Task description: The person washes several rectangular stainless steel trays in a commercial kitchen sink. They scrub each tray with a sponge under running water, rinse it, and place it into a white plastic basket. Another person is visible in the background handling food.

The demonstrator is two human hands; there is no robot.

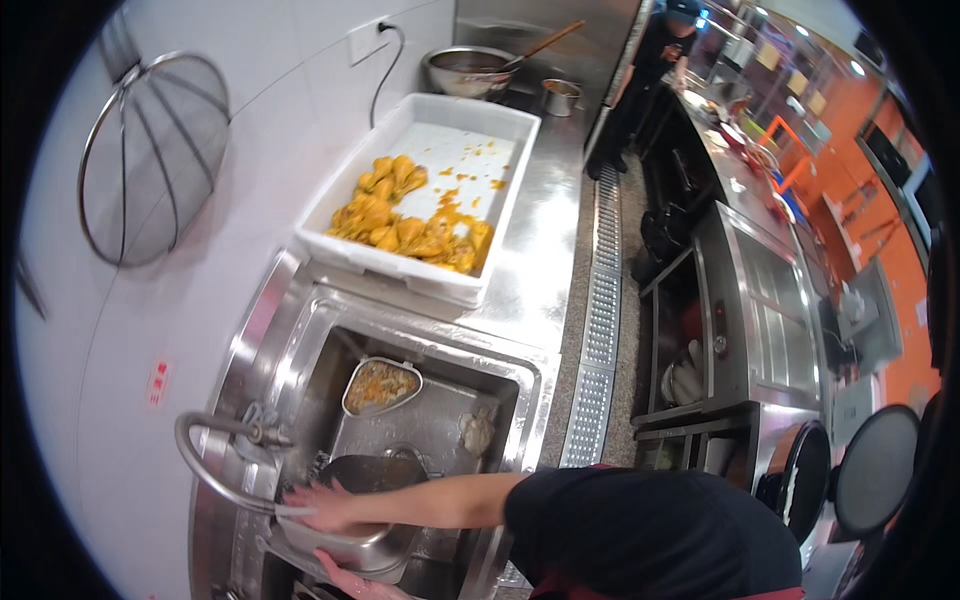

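Below me, a deep stainless steel pan [352, 549] is at the near end of the sink basin [457, 409]. My right hand [322, 508] reaches across it, under the spout of the curved faucet [196, 450]. Its fingers are spread and blurred, with nothing seen in them. Against the pan's lower outer side lies my left hand [356, 583], holding the pan; the picture's bottom edge cuts off part of it. A strainer basket [382, 386] with food scraps sits in the basin's far left corner. Some pale scraps [477, 431] lie by the right wall.
Beyond the sink, a white plastic tub [397, 281] holds yellow-coated chicken pieces [409, 225]. Behind it stand a steel bowl [465, 71] and a small steel pot [561, 97]. A wire strainer [154, 157] hangs on the wall. Another person [652, 67] stands at the far counter.
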